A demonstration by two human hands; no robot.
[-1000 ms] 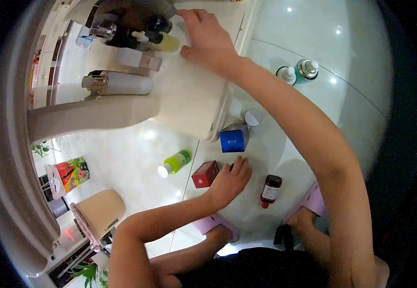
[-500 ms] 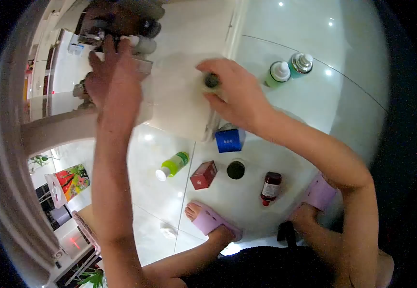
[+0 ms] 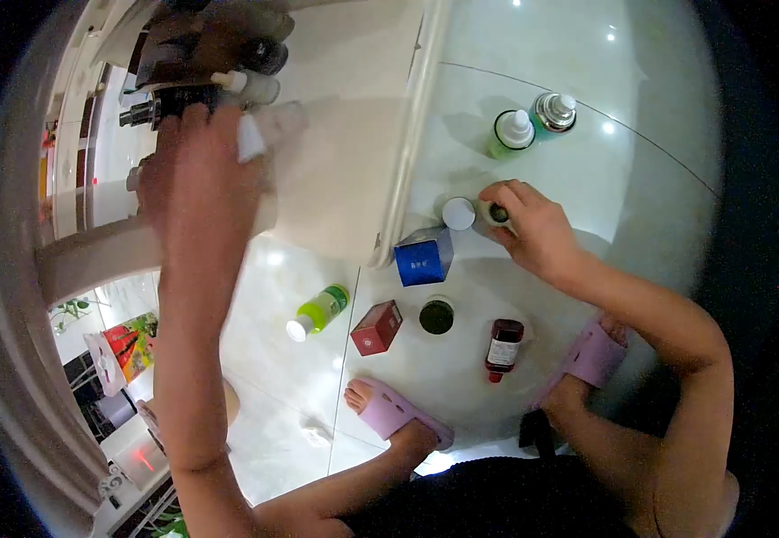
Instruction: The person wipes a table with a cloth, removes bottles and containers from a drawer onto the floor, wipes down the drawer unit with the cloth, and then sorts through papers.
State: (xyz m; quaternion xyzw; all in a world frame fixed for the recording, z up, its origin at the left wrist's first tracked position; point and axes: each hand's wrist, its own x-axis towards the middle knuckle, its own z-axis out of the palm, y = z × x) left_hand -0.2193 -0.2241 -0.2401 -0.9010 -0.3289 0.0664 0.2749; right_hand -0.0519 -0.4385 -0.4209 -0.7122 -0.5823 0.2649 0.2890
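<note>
Over the tiled floor (image 3: pixel 622 206), the right hand (image 3: pixel 540 231) clamps a dark-capped bottle (image 3: pixel 499 213) between thumb and fingers near a white-topped container (image 3: pixel 458 213), apparently to keep it upright. Near a dropper bottle (image 3: pixel 255 87), the left hand (image 3: pixel 199 166) is too blurred to tell its grip.

And now, seen from above in the right hand (image 3: pixel 537 229), a small bottle (image 3: pixel 495 215): dark, round cap facing up, pale body mostly hidden by the fingers. Held over the floor (image 3: pixel 604 54), just beside a round white lid (image 3: pixel 458 213). Over at the left hand (image 3: pixel 196 166), a clear, pale item (image 3: pixel 283 124) with a white part towards the fingers. Tilted above the counter (image 3: pixel 344 152), blurred, too smeared for any finer detail, grip too indistinct to tell.
</note>
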